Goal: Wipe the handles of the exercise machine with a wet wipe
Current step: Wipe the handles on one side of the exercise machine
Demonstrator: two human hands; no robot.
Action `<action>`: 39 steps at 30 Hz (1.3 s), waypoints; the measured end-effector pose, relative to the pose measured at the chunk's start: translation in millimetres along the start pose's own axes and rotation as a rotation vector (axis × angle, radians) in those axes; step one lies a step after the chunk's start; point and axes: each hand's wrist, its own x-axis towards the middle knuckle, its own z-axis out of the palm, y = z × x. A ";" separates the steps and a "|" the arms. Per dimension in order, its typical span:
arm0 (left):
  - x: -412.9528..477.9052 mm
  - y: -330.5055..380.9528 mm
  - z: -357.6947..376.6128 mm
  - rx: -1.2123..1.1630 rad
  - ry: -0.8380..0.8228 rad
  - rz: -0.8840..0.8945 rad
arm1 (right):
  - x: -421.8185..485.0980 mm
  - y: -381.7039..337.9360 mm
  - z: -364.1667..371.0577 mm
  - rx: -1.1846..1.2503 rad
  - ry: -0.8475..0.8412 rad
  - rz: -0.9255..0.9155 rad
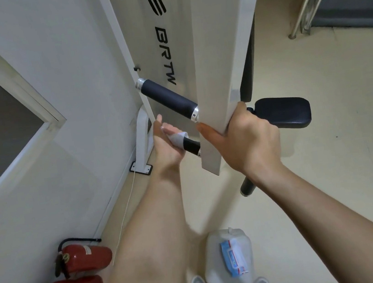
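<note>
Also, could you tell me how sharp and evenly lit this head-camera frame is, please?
Head view: wide-angle distortion bows and tilts the machine post and the white frame on the left; head view: motion blur smears the left forearm and softens the jug near the bottom; head view: light is soft and even, with a small glint on the collar of the upper handle.

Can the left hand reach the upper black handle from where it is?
Probably yes: the upper handle lies just above the left hand holding the wet wipe, nothing between them; the right hand grips the white post off to the side.
</note>
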 end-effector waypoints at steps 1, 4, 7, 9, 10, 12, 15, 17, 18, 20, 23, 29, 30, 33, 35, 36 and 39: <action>-0.1 -11.0 -5.5 -0.042 -0.071 -0.012 | -1.7 -0.2 0.6 0.000 0.011 0.001; -7.3 -45.1 -13.3 0.051 -0.152 -0.036 | -3.6 2.2 -0.1 -0.003 0.015 0.009; -22.4 -42.1 10.3 0.185 -0.052 -0.154 | -1.0 6.8 -3.7 0.002 -0.012 0.026; -23.1 -14.4 21.0 0.149 0.050 -0.188 | 0.8 7.8 -4.6 0.000 -0.039 0.026; -20.6 -2.3 19.2 0.162 0.084 -0.171 | 0.3 7.3 -5.2 0.001 -0.048 0.026; -14.1 7.8 21.2 0.170 0.137 -0.096 | -0.6 5.0 -4.2 0.003 -0.039 0.030; -1.1 -18.5 0.0 0.162 0.051 0.001 | -0.1 -0.6 -1.9 -0.021 -0.009 0.027; 4.8 -44.3 -11.4 0.100 -0.099 -0.033 | -0.5 -1.5 -0.6 -0.021 -0.007 0.030; 2.7 -52.9 -14.1 0.051 -0.162 -0.079 | -1.2 -1.0 -0.6 -0.019 -0.006 0.028; -17.6 -50.3 -5.5 0.078 -0.176 -0.107 | -1.8 1.2 -1.8 -0.012 0.000 0.027; -24.3 -22.3 10.0 0.129 0.029 -0.132 | -1.2 4.8 -4.1 -0.007 -0.019 0.029; -23.2 -0.9 22.8 0.084 0.217 -0.055 | -5.0 1.5 -3.6 0.000 -0.012 0.031; -24.8 -11.3 20.8 0.099 0.162 -0.037 | -4.5 0.8 -3.2 -0.001 -0.008 0.035; -40.6 -42.1 10.3 0.314 0.022 -0.042 | 0.1 0.7 -4.2 0.013 -0.025 0.047; -46.0 -48.0 3.7 0.295 0.004 0.000 | 2.6 1.4 -6.5 0.020 -0.049 0.054; -46.9 -47.0 1.5 0.306 0.026 0.046 | 3.6 1.9 -7.2 0.026 -0.052 0.056; -51.4 -38.2 -8.9 0.380 0.070 0.198 | 3.5 4.3 -6.8 0.032 -0.048 0.053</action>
